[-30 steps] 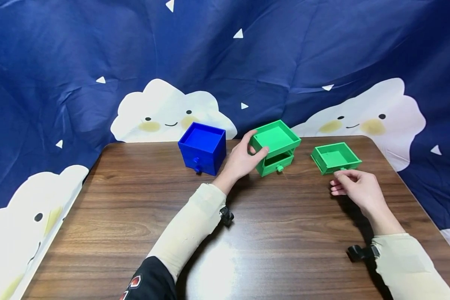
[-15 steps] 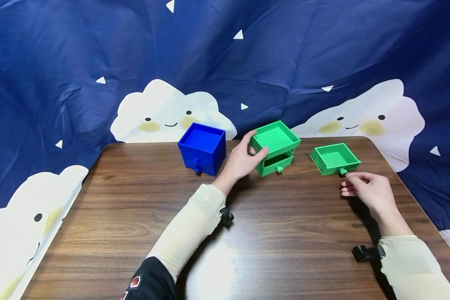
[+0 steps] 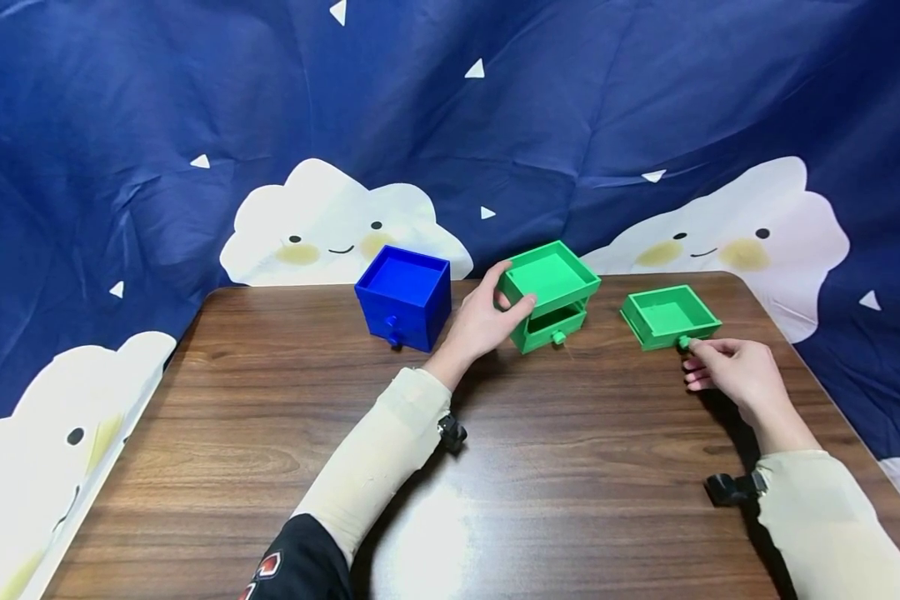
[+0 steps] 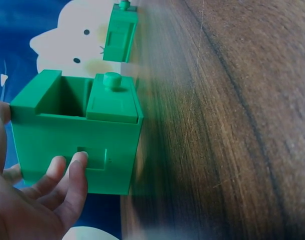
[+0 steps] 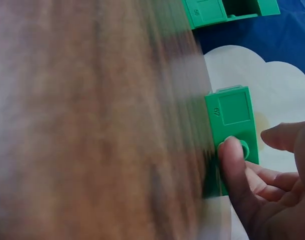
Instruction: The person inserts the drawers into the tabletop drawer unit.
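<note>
On the back of the table stands a green two-tier drawer cabinet [image 3: 551,275], its upper slot vacant and a drawer with a knob [image 3: 558,337] in the lower one. My left hand [image 3: 483,321] grips its left side, thumb at the top front corner and fingers on the side wall [image 4: 117,135]. To the right, a loose green drawer [image 3: 671,312] lies upright on the table. My right hand [image 3: 742,375] is at its knob [image 5: 245,148]. One fingertip touches the knob, while another digit stands apart from it in the right wrist view.
A blue drawer cabinet [image 3: 405,296] with a tray-like top stands left of the green one. The brown wooden table [image 3: 292,467] ends just behind these things. Beyond its back edge hangs a dark blue cloth [image 3: 540,117] with clouds.
My right hand moved a little right, uncovering the drawer's knob, then came slightly back toward it. The loose drawer stays in nearly the same spot. My left hand and the cabinet hold still.
</note>
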Available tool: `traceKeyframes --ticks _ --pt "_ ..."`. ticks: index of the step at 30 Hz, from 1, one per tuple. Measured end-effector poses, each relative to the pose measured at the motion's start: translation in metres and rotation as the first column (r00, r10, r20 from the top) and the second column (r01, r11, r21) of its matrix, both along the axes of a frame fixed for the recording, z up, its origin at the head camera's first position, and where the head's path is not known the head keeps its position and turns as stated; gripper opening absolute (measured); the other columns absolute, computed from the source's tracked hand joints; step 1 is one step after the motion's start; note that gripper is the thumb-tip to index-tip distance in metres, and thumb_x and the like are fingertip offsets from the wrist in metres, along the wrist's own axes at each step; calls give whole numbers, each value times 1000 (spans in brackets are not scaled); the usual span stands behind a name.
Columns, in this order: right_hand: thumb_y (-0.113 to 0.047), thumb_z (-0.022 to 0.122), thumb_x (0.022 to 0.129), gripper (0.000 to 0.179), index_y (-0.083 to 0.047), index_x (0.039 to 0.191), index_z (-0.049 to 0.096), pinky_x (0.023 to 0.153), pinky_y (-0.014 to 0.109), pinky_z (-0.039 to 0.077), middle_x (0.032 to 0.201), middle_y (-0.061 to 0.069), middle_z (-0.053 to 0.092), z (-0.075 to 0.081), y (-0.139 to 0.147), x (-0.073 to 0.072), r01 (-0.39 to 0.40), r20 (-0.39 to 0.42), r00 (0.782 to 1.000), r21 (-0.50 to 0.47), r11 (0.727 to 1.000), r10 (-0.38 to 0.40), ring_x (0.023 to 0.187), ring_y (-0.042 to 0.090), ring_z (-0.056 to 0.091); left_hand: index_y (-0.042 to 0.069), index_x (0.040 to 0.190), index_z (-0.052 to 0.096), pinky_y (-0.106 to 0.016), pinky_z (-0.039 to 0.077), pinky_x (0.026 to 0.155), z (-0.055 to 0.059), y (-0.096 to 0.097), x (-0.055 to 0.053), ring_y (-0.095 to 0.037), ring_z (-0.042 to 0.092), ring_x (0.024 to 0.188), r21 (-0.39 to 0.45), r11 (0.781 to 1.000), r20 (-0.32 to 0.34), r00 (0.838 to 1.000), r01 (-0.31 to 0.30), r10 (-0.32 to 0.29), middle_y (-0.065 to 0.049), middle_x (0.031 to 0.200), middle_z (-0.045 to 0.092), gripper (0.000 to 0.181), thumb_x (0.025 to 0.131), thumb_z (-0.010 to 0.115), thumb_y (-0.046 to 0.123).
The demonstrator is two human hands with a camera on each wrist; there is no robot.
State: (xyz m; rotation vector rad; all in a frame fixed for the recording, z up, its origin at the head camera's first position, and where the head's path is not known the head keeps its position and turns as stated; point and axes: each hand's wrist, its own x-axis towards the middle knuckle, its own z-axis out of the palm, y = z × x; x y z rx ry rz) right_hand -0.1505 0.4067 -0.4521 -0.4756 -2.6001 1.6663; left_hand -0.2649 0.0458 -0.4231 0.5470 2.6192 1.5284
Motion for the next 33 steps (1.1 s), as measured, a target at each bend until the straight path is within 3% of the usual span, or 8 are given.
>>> traceKeyframes --ticks 7,13,21,28,33 --pt "-22 49 113 54 29 130 54 61 29 64 71 -9 74 -1 1 -7 -41 48 998 56 998 38 59 5 72 26 164 43 -29 48 79 -2 -1 -2 -19 60 87 4 1000 -14 1000 1 -1 -15 109 70 71 101 69 48" --pt "-25 48 113 57 28 129 56 58 29 63 70 -7 73 -3 2 -14 -30 89 996 95 995 21 58 4 70 26 164 43 -27 48 77 -3 -1 -2 -17 60 86 -2 1000 -18 1000 11 -11 -5 101 66 72 101 69 49" --pt "-25 48 113 53 26 123 61 54 28 59 65 -12 70 -6 3 -20 -27 83 996 158 987 14 55 3 66 26 164 44 -28 48 77 -2 -1 -2 -17 60 84 14 1000 -19 1000 5 -5 -2 97 64 71 101 70 47" --pt "-22 49 112 50 25 124 61 54 25 57 64 -16 69 -7 1 -20 -2 73 997 136 991 -8 56 1 65 25 164 44 -27 48 76 -2 -1 -2 -16 60 84 13 1000 -22 1000 3 -2 -8 101 68 72 101 70 47" --pt "-18 50 109 44 22 125 60 55 26 60 64 -14 70 -8 -4 -20 57 61 996 32 998 -59 57 1 67 26 163 44 -28 48 76 -2 -1 -2 -16 60 84 19 1000 -16 1000 2 -2 -8 101 67 71 101 71 47"
